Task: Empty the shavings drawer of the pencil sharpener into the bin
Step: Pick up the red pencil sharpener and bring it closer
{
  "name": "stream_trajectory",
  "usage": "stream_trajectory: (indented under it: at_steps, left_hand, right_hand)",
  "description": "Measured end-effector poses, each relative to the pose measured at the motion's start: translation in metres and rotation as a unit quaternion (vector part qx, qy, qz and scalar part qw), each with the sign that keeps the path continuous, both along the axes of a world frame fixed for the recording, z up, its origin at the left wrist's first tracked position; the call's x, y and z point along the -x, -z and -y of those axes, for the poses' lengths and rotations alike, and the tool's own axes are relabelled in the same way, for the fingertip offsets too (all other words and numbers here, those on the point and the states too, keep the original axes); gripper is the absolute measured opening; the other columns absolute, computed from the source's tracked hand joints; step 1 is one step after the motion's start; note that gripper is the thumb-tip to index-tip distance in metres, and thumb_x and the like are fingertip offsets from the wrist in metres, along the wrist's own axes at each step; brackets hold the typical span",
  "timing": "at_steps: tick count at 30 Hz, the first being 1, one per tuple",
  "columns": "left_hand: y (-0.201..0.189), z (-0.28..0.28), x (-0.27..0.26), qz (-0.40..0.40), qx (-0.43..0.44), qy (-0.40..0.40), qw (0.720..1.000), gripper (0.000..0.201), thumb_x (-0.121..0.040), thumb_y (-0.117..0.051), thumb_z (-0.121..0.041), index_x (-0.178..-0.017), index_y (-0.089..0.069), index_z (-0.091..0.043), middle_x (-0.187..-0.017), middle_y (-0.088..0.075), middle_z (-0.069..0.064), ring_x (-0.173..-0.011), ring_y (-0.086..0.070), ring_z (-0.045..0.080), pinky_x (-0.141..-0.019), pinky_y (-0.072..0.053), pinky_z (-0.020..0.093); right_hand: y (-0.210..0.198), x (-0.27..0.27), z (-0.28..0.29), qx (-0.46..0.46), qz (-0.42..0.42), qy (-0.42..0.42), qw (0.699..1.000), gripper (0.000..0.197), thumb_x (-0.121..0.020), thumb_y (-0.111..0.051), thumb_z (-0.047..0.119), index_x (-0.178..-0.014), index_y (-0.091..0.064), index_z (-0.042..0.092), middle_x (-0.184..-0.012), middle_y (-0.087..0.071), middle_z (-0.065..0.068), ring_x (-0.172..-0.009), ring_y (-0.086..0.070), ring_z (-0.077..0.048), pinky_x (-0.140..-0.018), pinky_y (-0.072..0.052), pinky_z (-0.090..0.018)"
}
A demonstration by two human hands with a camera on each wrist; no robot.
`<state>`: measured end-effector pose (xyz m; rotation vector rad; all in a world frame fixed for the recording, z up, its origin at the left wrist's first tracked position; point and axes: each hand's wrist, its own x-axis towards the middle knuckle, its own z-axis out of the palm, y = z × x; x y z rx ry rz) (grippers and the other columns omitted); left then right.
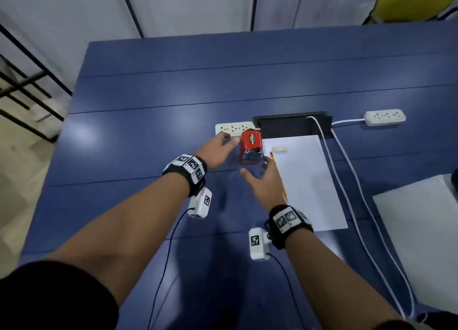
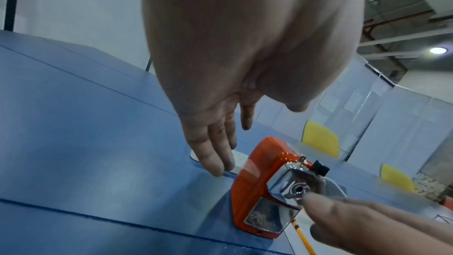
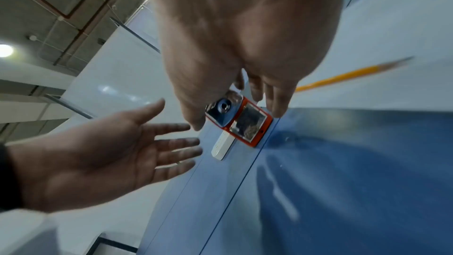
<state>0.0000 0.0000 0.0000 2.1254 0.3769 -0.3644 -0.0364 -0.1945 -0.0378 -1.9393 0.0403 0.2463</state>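
A red pencil sharpener [image 1: 250,146] stands on the blue table [image 1: 148,131], its chrome front facing me. Its clear shavings drawer [image 2: 266,218] sits closed in the base with shavings inside; the right wrist view shows the drawer [image 3: 247,125] too. My left hand [image 1: 224,143] is open just left of the sharpener, fingers stretched toward its side without touching. My right hand [image 1: 256,168] hovers open in front of it, thumb and fingers spread around the front face. In the left wrist view a right fingertip [image 2: 316,201] is close to the chrome pencil hole. No bin is in view.
A yellow pencil [image 1: 278,174] lies along the left edge of a white paper sheet [image 1: 307,180], with an eraser [image 1: 279,149] on the sheet. A white power strip [image 1: 231,128] sits behind the sharpener beside a black cable tray [image 1: 292,125]. White cables [image 1: 347,180] run on the right.
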Motion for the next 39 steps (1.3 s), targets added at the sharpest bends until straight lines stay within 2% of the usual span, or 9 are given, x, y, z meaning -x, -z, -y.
stream_trajectory:
  at_steps: [3, 8, 18, 20, 24, 27, 34, 36, 39]
  left_hand:
    - [0.013, 0.015, -0.026, -0.027, 0.015, -0.042, 0.999, 0.093, -0.083, -0.03, -0.086, -0.143, -0.052, -0.018, -0.141, -0.062, 0.004, -0.125, -0.062, 0.03, -0.107, -0.047, 0.051]
    - [0.019, 0.035, -0.047, -0.029, 0.01, -0.022, 0.999, 0.061, -0.104, -0.036, -0.059, -0.132, -0.06, -0.011, -0.127, -0.069, 0.01, -0.113, -0.066, 0.028, -0.105, -0.049, 0.044]
    - [0.022, 0.022, -0.038, -0.038, -0.026, 0.03, 0.999, 0.058, -0.102, -0.045, -0.053, -0.142, -0.055, -0.012, -0.13, -0.068, 0.01, -0.114, -0.067, 0.03, -0.102, -0.052, 0.046]
    - [0.017, 0.015, -0.023, -0.032, -0.017, 0.042, 0.998, 0.059, -0.101, -0.046, -0.053, -0.143, -0.056, -0.013, -0.128, -0.069, 0.01, -0.113, -0.067, 0.03, -0.102, -0.052, 0.048]
    - [0.004, -0.006, 0.027, -0.017, -0.052, 0.057, 0.997, 0.051, -0.102, -0.05, -0.052, -0.138, -0.06, -0.017, -0.127, -0.07, 0.004, -0.113, -0.067, 0.023, -0.101, -0.05, 0.037]
    - [-0.01, -0.024, 0.079, -0.011, -0.076, 0.069, 0.995, 0.041, -0.101, -0.054, -0.052, -0.126, -0.066, -0.021, -0.11, -0.073, -0.002, -0.103, -0.068, 0.019, -0.086, -0.047, 0.029]
    - [-0.024, -0.059, 0.222, -0.013, -0.078, 0.058, 0.995, 0.036, -0.098, -0.058, -0.054, -0.099, -0.066, -0.019, -0.077, -0.065, -0.011, -0.069, -0.058, 0.004, -0.069, -0.042, 0.026]
    - [-0.02, -0.062, 0.266, -0.014, -0.058, 0.052, 0.997, 0.033, -0.098, -0.059, -0.051, -0.102, -0.065, -0.019, -0.082, -0.068, -0.011, -0.073, -0.062, 0.003, -0.071, -0.046, 0.027]
    - [-0.005, -0.063, 0.326, -0.023, -0.005, 0.031, 0.999, 0.031, -0.096, -0.062, -0.047, -0.114, -0.064, -0.021, -0.106, -0.075, -0.01, -0.098, -0.07, 0.007, -0.09, -0.055, 0.032]
  right_hand:
    - [0.011, -0.017, -0.02, -0.03, 0.023, 0.063, 0.997, 0.058, -0.077, -0.092, 0.026, -0.125, -0.063, 0.017, -0.116, -0.073, 0.001, -0.107, -0.071, -0.016, -0.094, -0.057, -0.031]
    - [0.025, -0.028, -0.047, 0.004, 0.009, 0.133, 0.991, 0.081, -0.079, -0.091, 0.027, -0.146, -0.05, 0.008, -0.136, -0.059, -0.011, -0.116, -0.057, -0.019, -0.087, -0.04, -0.014]
    - [0.031, -0.048, -0.035, 0.053, 0.011, 0.082, 0.995, 0.076, -0.071, -0.093, 0.038, -0.137, -0.059, 0.022, -0.116, -0.073, 0.002, -0.101, -0.072, -0.022, -0.088, -0.06, -0.039]
    - [0.025, -0.039, -0.031, 0.054, 0.013, 0.059, 0.997, 0.069, -0.072, -0.092, 0.037, -0.133, -0.061, 0.023, -0.109, -0.073, 0.004, -0.095, -0.071, -0.021, -0.086, -0.059, -0.037]
    - [0.008, -0.009, -0.024, 0.063, 0.016, -0.018, 0.998, 0.063, -0.071, -0.09, 0.04, -0.127, -0.064, 0.029, -0.101, -0.075, 0.009, -0.088, -0.071, -0.012, -0.075, -0.051, -0.022]
    - [-0.004, 0.023, -0.024, 0.057, 0.004, -0.091, 0.994, 0.069, -0.072, -0.092, 0.037, -0.134, -0.062, 0.033, -0.106, -0.075, 0.011, -0.092, -0.071, -0.004, -0.078, -0.05, -0.015]
    - [-0.017, 0.119, -0.034, 0.059, -0.018, -0.241, 0.969, 0.07, -0.069, -0.096, 0.039, -0.131, -0.064, 0.036, -0.11, -0.079, 0.012, -0.099, -0.076, -0.006, -0.093, -0.061, -0.034]
    - [-0.017, 0.147, -0.036, 0.062, -0.03, -0.277, 0.959, 0.073, -0.069, -0.096, 0.037, -0.134, -0.062, 0.036, -0.112, -0.078, 0.012, -0.1, -0.076, -0.005, -0.095, -0.062, -0.035]
    - [-0.016, 0.186, -0.039, 0.071, -0.035, -0.312, 0.947, 0.075, -0.066, -0.091, 0.032, -0.135, -0.062, 0.034, -0.111, -0.079, 0.013, -0.099, -0.076, -0.003, -0.094, -0.061, -0.033]
